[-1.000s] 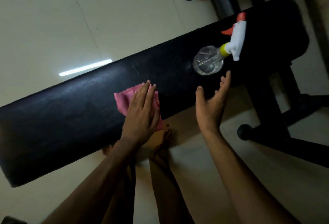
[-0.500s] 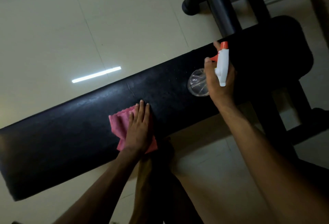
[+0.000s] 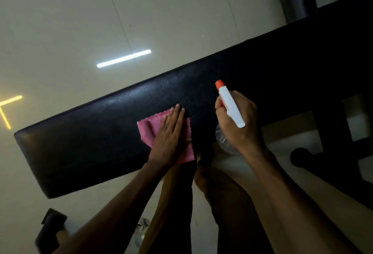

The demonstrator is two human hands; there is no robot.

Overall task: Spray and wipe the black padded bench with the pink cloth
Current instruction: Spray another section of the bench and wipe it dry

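Head view: the left hand lies flat, fingers extended, pressing the pink cloth onto the black padded surface near its middle. At three o'clock of the cloth, the right hand is clenched around the spray bottle, nozzle aimed toward eleven o'clock. The spraying step seems in hand; next likely comes a trigger squeeze over the bare pad, then wiping toward nine o'clock.

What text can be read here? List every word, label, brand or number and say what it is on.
None can be read.
Spray bottle in the right hand: no label shows.
Pink cloth under the left hand: plain.
Black bench: no marking visible.
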